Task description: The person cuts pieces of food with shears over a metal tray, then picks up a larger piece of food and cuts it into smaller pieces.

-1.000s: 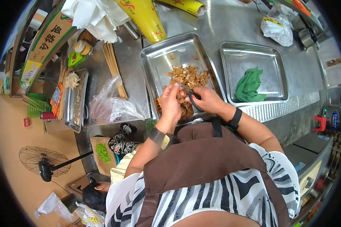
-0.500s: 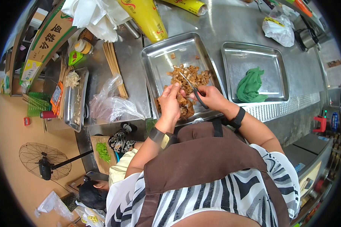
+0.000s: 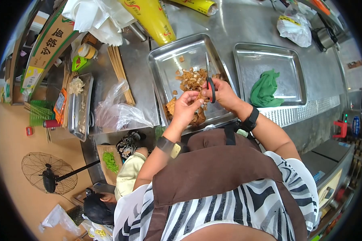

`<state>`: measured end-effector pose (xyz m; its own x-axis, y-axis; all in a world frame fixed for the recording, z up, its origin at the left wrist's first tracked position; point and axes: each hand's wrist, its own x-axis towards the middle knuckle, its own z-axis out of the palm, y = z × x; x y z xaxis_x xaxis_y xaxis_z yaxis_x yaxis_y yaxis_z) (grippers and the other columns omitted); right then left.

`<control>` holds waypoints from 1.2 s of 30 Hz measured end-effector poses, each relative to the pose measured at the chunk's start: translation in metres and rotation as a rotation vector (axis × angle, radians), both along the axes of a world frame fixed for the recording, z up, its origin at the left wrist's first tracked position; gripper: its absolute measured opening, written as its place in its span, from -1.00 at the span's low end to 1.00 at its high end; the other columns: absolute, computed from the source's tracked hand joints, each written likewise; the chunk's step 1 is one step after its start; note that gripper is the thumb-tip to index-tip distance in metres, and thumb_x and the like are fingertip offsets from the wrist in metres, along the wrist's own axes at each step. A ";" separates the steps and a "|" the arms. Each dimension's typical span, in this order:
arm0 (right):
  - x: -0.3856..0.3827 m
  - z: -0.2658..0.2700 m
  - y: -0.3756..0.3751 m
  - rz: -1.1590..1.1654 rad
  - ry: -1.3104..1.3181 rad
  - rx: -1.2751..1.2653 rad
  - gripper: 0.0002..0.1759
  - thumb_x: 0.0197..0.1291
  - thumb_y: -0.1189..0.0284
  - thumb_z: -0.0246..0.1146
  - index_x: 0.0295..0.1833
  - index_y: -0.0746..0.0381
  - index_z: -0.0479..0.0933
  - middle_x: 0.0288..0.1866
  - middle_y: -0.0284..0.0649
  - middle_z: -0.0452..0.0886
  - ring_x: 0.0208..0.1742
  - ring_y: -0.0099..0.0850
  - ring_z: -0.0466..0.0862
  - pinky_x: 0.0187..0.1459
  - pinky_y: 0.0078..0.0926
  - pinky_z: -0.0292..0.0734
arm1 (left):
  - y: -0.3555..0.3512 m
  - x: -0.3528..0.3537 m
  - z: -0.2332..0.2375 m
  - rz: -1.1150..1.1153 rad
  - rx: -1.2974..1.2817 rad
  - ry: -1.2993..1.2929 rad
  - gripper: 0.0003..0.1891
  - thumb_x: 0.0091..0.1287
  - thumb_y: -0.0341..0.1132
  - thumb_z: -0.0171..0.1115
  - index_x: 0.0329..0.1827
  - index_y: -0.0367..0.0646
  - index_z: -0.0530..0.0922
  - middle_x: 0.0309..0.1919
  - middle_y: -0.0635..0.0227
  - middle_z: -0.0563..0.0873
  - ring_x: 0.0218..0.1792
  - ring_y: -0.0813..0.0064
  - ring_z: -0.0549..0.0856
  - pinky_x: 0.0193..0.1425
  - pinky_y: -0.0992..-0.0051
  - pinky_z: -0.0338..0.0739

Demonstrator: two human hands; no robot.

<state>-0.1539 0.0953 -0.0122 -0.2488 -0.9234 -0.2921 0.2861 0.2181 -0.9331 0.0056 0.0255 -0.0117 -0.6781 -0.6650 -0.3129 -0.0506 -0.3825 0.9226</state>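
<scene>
My right hand [image 3: 224,94] is clenched around the red-and-black handles of the scissors [image 3: 210,85]. Their thin metal blades point to the far side and look closed together. My left hand [image 3: 184,109] pinches a brown piece [image 3: 197,99] at the fingertips, touching the scissor handles just beside my right grip. Both hands hang over the near half of the steel tray [image 3: 161,61].

The pile of brown pieces [image 3: 190,79] lies in the tray's middle, rough and lumpy, with more heaped at the near rim under my left hand. The far part of the tray is bare, shiny metal with a raised, rounded rim, and there is open room there.

Right of it, close but apart, stands a second tray [image 3: 283,60] of the same make, holding a crumpled green cloth [image 3: 264,89]. The steel surface [image 3: 245,24] beyond both trays is mostly open.

To the left lie a bundle of bamboo skewers [image 3: 119,68] and a crinkled clear bag [image 3: 116,111]. At the far left a cardboard box [image 3: 48,39] reads "砂锅面". A yellow roll [image 3: 152,17] at the far edge carries red writing that I cannot read.
</scene>
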 end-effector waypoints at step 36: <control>0.015 0.015 0.022 0.270 0.456 0.025 -0.62 0.21 0.17 0.27 -0.46 0.26 0.46 -0.67 -0.43 0.39 -0.59 -0.67 0.35 -0.57 -0.60 0.24 | -0.007 -0.006 0.002 0.410 -0.052 0.095 -0.85 0.28 -0.44 0.23 -0.14 -0.30 0.54 -0.36 0.43 0.65 -0.34 0.70 0.59 -0.22 0.69 0.47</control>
<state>-0.1386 0.1170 0.0025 -0.1098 -0.9664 -0.2323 -0.2174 0.2514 -0.9432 -0.0003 0.0186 -0.0101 -0.3780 -0.8990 -0.2211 0.1820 -0.3063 0.9344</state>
